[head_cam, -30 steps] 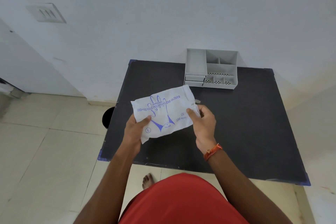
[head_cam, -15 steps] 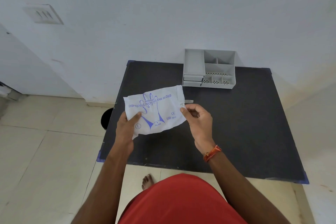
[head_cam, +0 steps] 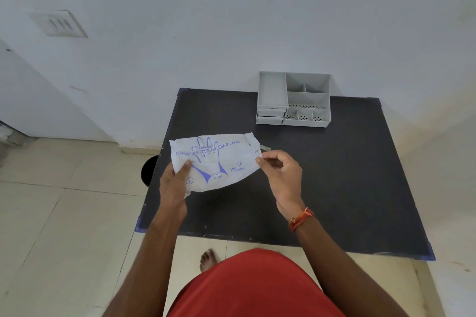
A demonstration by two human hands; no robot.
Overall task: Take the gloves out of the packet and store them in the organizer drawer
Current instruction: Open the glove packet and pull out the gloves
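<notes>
A white packet of disposable gloves (head_cam: 221,159), printed with a blue hand outline, hangs flat in the air above the left part of the black table (head_cam: 334,175). My left hand (head_cam: 173,183) grips its lower left corner, thumb on the front. My right hand (head_cam: 282,175) pinches its crumpled right end between thumb and fingertips. No loose glove shows outside the packet. The grey organizer (head_cam: 293,99) stands at the table's far edge against the wall, with two shut drawers (head_cam: 270,116) stacked at its front left.
A small clear strip (head_cam: 265,147) lies on the table just behind my right hand. A dark round bin (head_cam: 149,171) stands on the floor beside the table's left edge. My bare foot (head_cam: 207,260) is under the near edge.
The packet and both hands have drifted left and a little away from me. My right fingers have slid from the packet's front face to its crumpled right end.
</notes>
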